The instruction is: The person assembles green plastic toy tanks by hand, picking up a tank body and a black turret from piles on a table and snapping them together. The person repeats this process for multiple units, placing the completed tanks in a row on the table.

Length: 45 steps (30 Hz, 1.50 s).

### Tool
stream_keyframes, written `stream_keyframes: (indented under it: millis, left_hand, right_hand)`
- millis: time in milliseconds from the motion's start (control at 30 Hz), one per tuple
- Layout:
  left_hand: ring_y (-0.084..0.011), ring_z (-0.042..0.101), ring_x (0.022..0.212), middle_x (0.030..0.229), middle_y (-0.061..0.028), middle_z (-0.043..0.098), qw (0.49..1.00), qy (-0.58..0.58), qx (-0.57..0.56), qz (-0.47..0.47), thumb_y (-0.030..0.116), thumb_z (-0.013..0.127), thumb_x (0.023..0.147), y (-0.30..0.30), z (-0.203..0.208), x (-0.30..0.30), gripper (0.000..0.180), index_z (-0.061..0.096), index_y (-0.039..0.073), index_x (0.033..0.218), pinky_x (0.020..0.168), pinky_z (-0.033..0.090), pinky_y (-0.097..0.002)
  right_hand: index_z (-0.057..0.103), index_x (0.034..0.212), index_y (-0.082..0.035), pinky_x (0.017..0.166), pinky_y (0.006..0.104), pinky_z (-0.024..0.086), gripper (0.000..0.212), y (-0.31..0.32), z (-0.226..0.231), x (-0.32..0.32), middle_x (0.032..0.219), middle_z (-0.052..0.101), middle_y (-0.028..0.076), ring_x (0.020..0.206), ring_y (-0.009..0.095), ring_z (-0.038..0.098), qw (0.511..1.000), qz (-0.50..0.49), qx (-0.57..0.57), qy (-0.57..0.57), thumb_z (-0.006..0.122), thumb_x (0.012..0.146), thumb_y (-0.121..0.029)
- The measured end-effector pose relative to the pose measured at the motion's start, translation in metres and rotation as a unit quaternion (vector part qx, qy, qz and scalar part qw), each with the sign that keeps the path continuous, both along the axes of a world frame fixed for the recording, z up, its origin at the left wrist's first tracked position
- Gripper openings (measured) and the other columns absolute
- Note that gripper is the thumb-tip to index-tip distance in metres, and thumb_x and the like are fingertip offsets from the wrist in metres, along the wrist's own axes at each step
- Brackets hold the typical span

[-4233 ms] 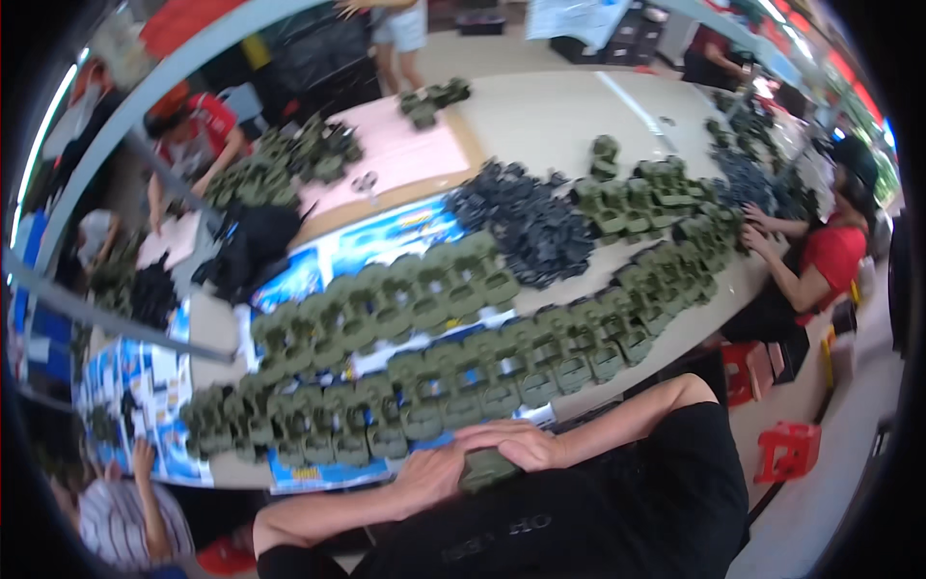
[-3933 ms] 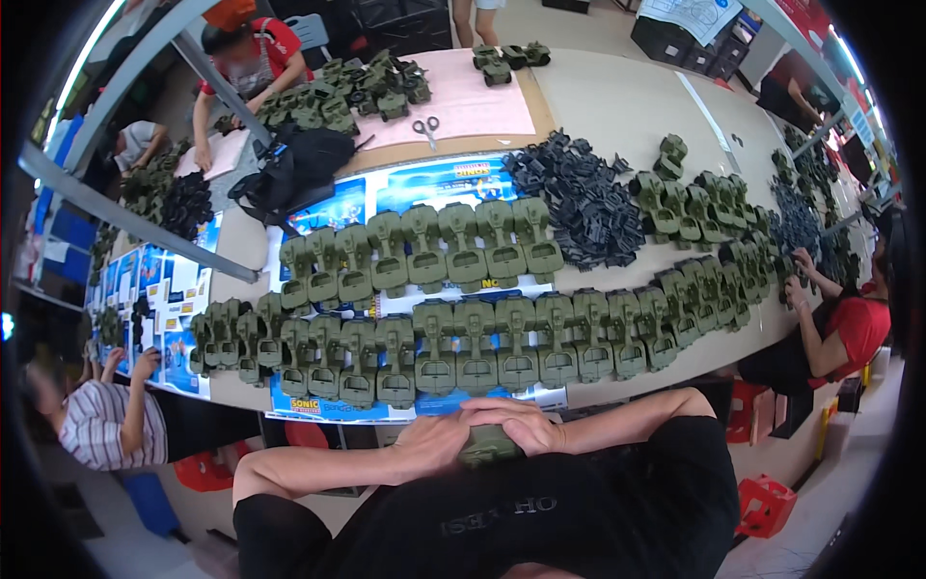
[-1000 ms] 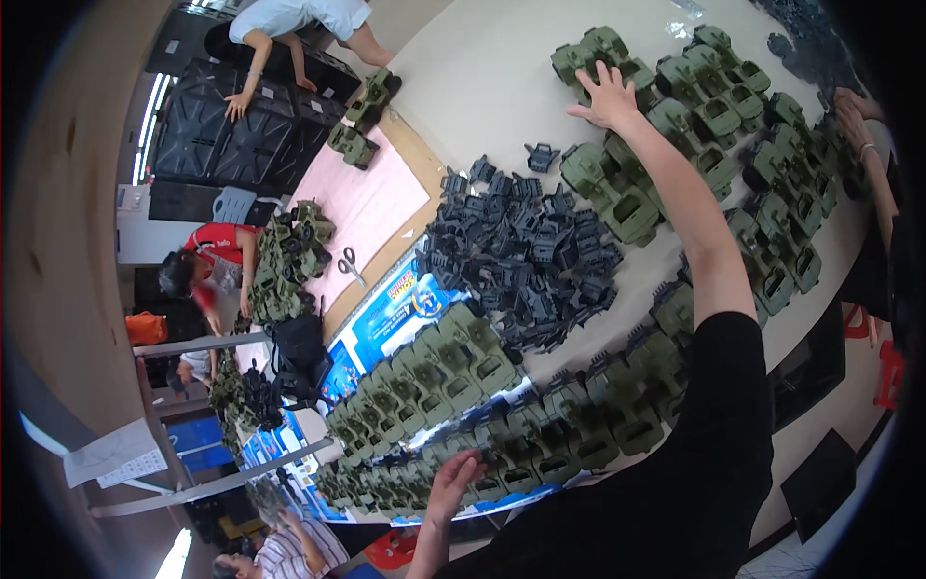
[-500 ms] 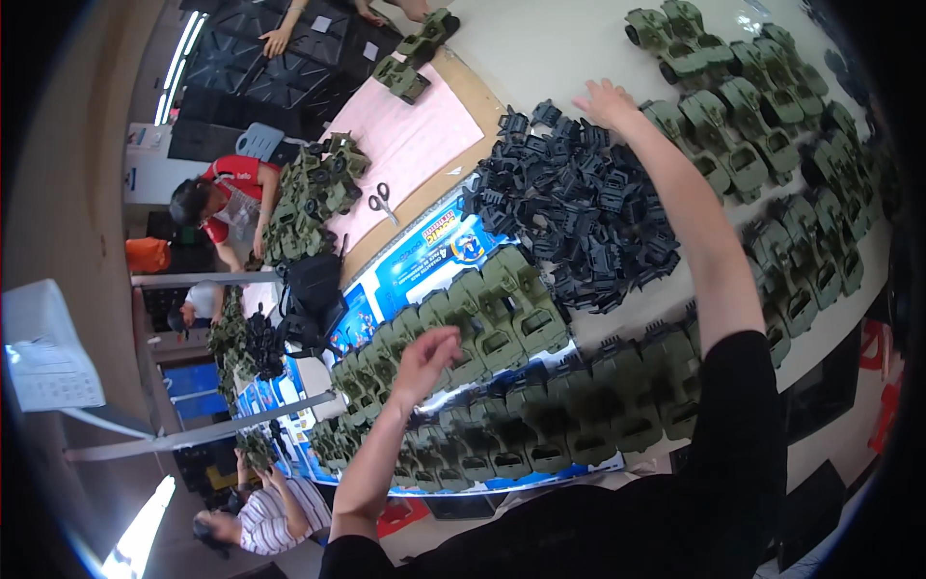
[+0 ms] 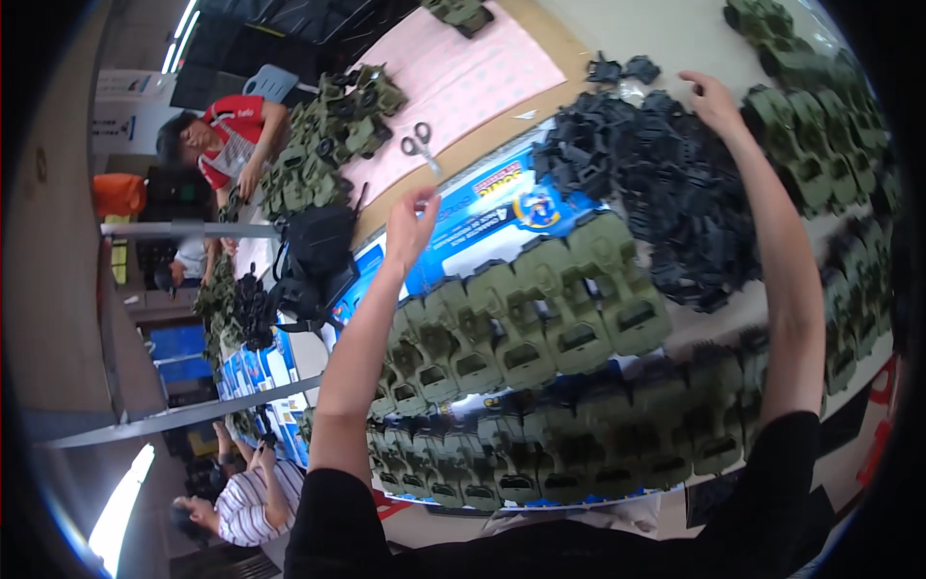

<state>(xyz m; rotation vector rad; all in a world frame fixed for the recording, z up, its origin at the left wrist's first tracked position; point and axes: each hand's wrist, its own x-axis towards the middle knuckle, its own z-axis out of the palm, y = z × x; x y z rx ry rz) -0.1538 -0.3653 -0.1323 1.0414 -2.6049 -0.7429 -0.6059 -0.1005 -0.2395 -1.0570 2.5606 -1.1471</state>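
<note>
My left hand (image 5: pixel 413 230) hovers over the blue printed sheet (image 5: pixel 453 241), short of the scissors (image 5: pixel 421 147). Its fingers are loosely bent and a little apart, with nothing visible in them. At the far right side of a heap of black plastic parts (image 5: pixel 666 183), my right hand (image 5: pixel 714 104) reaches out, index finger extended and the others bent; no object shows in it. Below the heap, olive-green plastic toy vehicle bodies (image 5: pixel 540 318) stand in a row, and a second row of green bodies (image 5: pixel 598 434) runs nearer to me.
More green vehicles (image 5: pixel 810 135) stand at the right. A pink cloth (image 5: pixel 482 77) covers the far table, beside a pile of green vehicles (image 5: pixel 328 145) and a black bag (image 5: pixel 318 256). One person in red (image 5: pixel 236 135) and another in stripes (image 5: pixel 256 507) work at the left.
The view has shifted. My left hand has moved forward from above the green row to over the blue sheet. My right hand's fingers, spread before, are more bent now.
</note>
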Motion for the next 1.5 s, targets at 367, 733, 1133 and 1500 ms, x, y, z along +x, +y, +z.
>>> stream_keyframes:
  millis: [367,733,1133,1500]
  left_hand:
    - [-0.0376,0.044,0.120,0.131,-0.0257,0.041,0.893,-0.034,-0.085,0.440,0.072,0.066,0.055,-0.224,-0.039,-0.049,0.113,0.033,-0.003,0.132,0.098,0.037,-0.0470]
    - [-0.0244,0.050,0.113,0.125,-0.0190,0.050,0.932,0.159,0.044,0.321,0.045,0.076,0.066,-0.114,-0.017,0.045,0.093,0.036,-0.009,0.131,0.097,0.038,-0.0314]
    - [-0.0231,0.048,0.114,0.125,-0.0124,0.048,0.983,0.059,0.137,-0.106,0.016,0.079,0.055,0.152,0.121,0.125,0.091,0.037,0.004,0.136,0.098,0.037,-0.0337]
    - [-0.0297,0.040,0.125,0.137,-0.0154,0.035,0.955,0.236,0.170,-0.066,0.029,0.085,0.057,0.300,0.173,0.149,0.114,0.016,0.010,0.145,0.104,0.032,-0.0416]
  right_hand:
    - [0.048,0.130,-0.015,0.075,0.0283,0.042,0.048,0.017,0.068,0.044,0.103,0.055,0.008,0.084,0.018,0.051,0.978,0.008,-0.074,0.195,0.047,0.083,-0.003]
    - [0.059,0.112,-0.007,0.068,0.0193,0.037,0.027,0.018,0.089,0.094,0.081,0.050,-0.005,0.076,0.004,0.043,0.968,-0.064,-0.240,-0.014,0.055,0.090,-0.022]
    - [0.057,0.116,-0.006,0.063,0.0199,0.035,0.035,0.041,0.189,0.262,0.086,0.052,-0.004,0.069,0.005,0.041,0.865,0.260,-0.071,-0.423,0.056,0.090,-0.031]
    - [0.036,0.134,-0.007,0.086,0.0298,0.044,0.068,0.221,0.236,0.365,0.113,0.057,0.012,0.103,0.018,0.054,0.782,0.289,-0.093,-0.545,0.070,0.079,-0.025]
